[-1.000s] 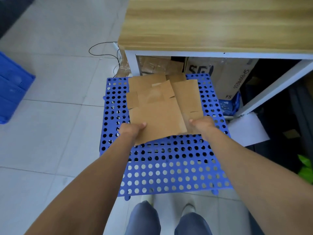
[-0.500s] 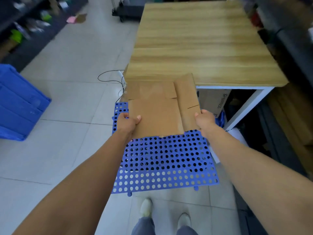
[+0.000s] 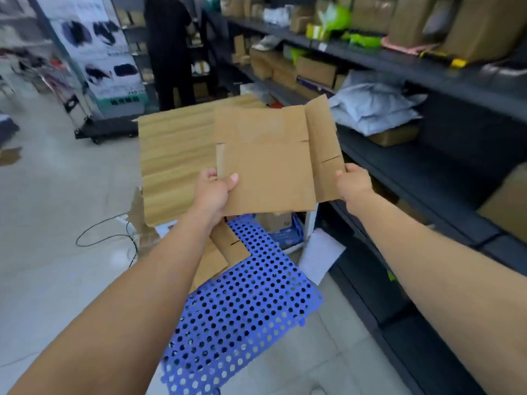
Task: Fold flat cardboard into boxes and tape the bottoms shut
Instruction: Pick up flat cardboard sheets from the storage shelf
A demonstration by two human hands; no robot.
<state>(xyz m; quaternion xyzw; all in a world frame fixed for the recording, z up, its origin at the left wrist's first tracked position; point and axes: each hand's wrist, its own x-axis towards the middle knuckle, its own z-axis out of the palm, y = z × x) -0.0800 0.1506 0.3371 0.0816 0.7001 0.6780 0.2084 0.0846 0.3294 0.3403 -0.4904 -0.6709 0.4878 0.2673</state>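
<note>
Flat cardboard blank [image 3: 268, 163] held in the air, over the near edge of the wooden table [image 3: 176, 155] and above the blue perforated mat [image 3: 242, 303] on the floor. Unfolded, slightly tilted; narrow side panel creased upward along the right, with a short slit mark.

Left grip [image 3: 212, 192] clamped on the blank's lower left edge: thumb on the top face, fingers curled beneath. Right grip [image 3: 352, 182] clamped on the outer edge of the right panel, thumb on top, fingers hidden behind the board. Both forearms stretched forward.

Below the left wrist, more flat cardboard [image 3: 225, 246] lying on the mat. White sheet [image 3: 319, 255] on the floor just beside the mat. Dark shelving [image 3: 427, 172] to the right, stocked with boxes and grey mailer bags [image 3: 376, 106]. Far end of the aisle: person in dark clothes [image 3: 168, 47], blurred. Black cable [image 3: 99, 232] looped on the tiles, left.
</note>
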